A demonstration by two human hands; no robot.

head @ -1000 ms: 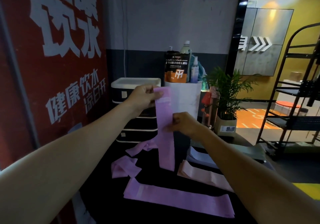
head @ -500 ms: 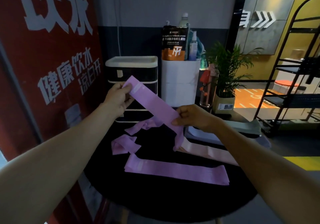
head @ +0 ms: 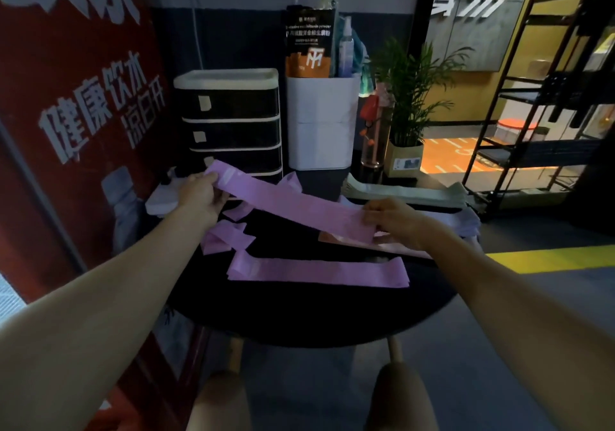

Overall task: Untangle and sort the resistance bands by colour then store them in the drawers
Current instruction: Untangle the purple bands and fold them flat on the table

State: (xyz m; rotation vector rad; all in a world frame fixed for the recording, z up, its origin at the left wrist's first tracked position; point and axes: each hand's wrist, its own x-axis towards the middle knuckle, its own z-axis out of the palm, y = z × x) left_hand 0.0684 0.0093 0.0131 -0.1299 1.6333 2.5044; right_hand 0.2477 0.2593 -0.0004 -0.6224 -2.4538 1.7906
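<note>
The purple band (head: 293, 206) no longer hangs upright in front of the drawers; it now stretches nearly flat, low over the worktop (head: 299, 314), running from about 10 o'clock down to 3 o'clock. The left hand (head: 199, 194), which pinched the band's top end high up a second ago, has dropped to worktop level at 10 o'clock. The right hand (head: 391, 219) has slid from the band's middle to its far end at 3 o'clock and moved out to the right, so the tail that dangled half a second ago is now drawn straight between the two hands.
</note>
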